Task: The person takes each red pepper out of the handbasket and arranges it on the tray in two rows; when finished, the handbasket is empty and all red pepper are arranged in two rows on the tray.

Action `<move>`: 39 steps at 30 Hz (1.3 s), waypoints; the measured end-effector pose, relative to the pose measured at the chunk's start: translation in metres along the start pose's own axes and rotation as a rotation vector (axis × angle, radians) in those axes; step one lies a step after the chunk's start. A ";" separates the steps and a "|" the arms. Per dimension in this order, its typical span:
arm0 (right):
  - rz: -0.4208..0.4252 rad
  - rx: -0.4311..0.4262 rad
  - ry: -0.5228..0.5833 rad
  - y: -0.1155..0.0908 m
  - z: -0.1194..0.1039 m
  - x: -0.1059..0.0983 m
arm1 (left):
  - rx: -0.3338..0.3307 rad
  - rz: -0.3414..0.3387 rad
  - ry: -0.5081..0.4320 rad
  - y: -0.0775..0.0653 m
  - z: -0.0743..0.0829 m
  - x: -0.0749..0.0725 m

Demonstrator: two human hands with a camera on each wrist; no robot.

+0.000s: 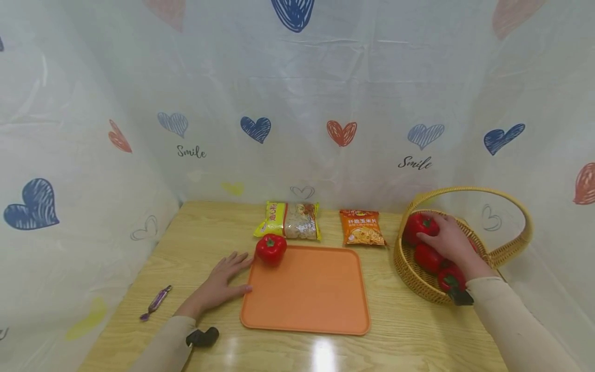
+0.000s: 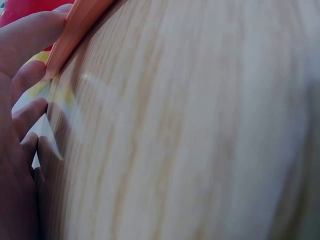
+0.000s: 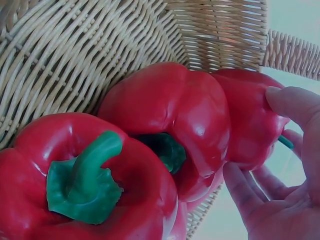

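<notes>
In the head view my right hand (image 1: 449, 241) reaches into a wicker basket (image 1: 416, 279) and grips a red bell pepper (image 1: 413, 231) at its far left side. Thumb and fingers lie around that bell pepper (image 3: 248, 117) in the right wrist view, beside two more red bell peppers (image 3: 167, 107) with green stems. My left hand (image 1: 218, 285) rests with spread fingers at the left edge of an orange tray (image 1: 307, 294). Its fingertips touch the tray's rim (image 2: 67, 42) in the left wrist view. Another red bell pepper (image 1: 271, 249) sits in the tray's far left corner.
Behind the tray lie a yellow snack bag (image 1: 288, 221) and an orange snack packet (image 1: 362, 228). A purple wrapped candy (image 1: 156, 303) lies at the left of the wooden table (image 1: 209, 222). The basket's tall handle (image 1: 511, 199) arches above it. A heart-printed curtain (image 1: 297, 93) surrounds the table.
</notes>
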State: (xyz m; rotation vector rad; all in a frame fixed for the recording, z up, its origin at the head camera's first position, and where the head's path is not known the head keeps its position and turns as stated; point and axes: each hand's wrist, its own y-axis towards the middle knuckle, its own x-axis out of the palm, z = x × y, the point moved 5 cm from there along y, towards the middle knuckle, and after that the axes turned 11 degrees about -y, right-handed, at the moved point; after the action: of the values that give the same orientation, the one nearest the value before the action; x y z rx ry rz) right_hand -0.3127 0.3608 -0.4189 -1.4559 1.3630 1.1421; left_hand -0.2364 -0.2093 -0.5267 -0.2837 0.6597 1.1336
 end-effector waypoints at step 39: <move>0.006 0.006 0.014 -0.003 -0.012 -0.008 | -0.008 -0.002 0.010 0.000 0.002 0.000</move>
State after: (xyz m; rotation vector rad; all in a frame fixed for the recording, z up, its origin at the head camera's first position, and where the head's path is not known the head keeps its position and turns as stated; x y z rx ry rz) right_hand -0.3089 0.3520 -0.4079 -1.4591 1.3805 1.1322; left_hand -0.2355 -0.2080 -0.5253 -0.2967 0.6639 1.1332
